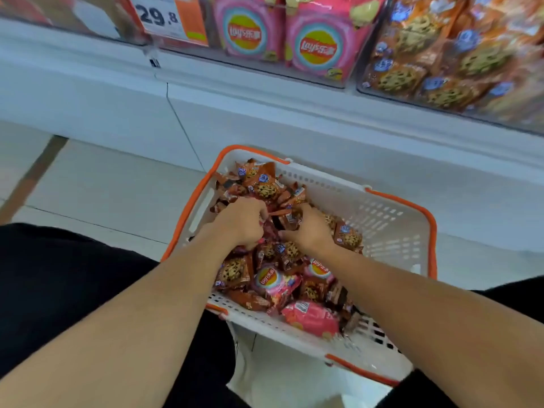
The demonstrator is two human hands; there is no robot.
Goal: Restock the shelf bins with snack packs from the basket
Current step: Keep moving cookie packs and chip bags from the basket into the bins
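A white basket (391, 228) with orange trim sits on the floor in front of me, piled with brown cookie packs (266, 188) and a few pink chip packs (310, 318). My left hand (240, 223) and my right hand (309, 231) are both down in the pile near its middle, fingers curled around brown cookie packs. How many packs each hand holds is hidden by the fingers. Above, a clear shelf bin (453, 66) at the upper right holds the same brown cookie packs, and pink chip packs (321, 45) stand in the bin to its left.
A white shelf base (265, 113) runs across behind the basket. A price card reading 29.8 (170, 19) hangs at the upper left. Pale floor tiles (103, 189) lie left of the basket. My dark-clothed knees (59, 284) flank the basket's near side.
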